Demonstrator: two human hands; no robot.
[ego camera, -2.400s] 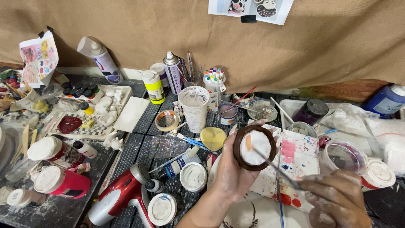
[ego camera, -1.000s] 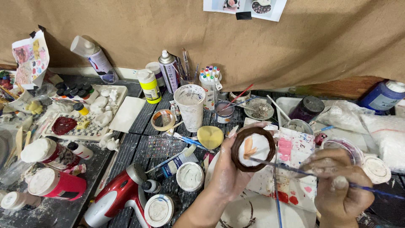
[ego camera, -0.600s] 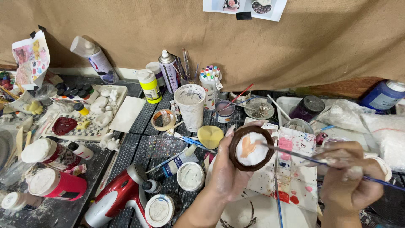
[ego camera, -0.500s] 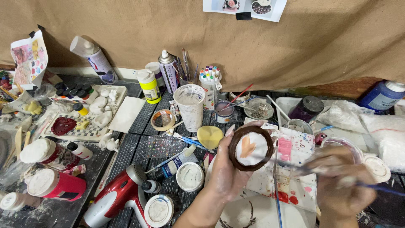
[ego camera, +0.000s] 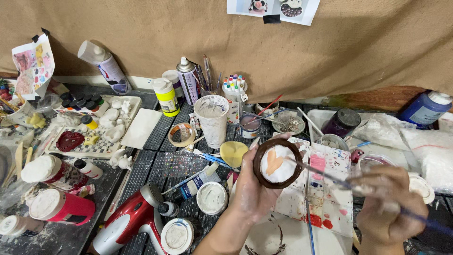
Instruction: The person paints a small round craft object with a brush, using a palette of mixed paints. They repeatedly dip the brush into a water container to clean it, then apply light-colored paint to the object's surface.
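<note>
My left hand [ego camera: 252, 191] holds up a small round piece [ego camera: 277, 163] with a brown rim and a white face. An orange heart shape is painted on the white part. My right hand [ego camera: 387, 203] grips a thin paintbrush [ego camera: 330, 177] whose tip rests on the right side of the white face. The brush handle runs back to the lower right past my fingers. Below both hands lies a white paint palette [ego camera: 325, 198] with pink and red blots.
A cluttered dark slatted table holds a red hair dryer [ego camera: 127, 222], white paint-stained cup [ego camera: 211, 118], spray can [ego camera: 188, 85], marker tub [ego camera: 234, 89], open paint jars [ego camera: 212, 198], a tray of white figurines [ego camera: 101, 125], a dark purple jar [ego camera: 342, 123] and a blue bottle [ego camera: 424, 107].
My right hand came up from the lower right and brought the brush tip onto the round piece. My left hand tilted the piece slightly and kept it in the same place.
</note>
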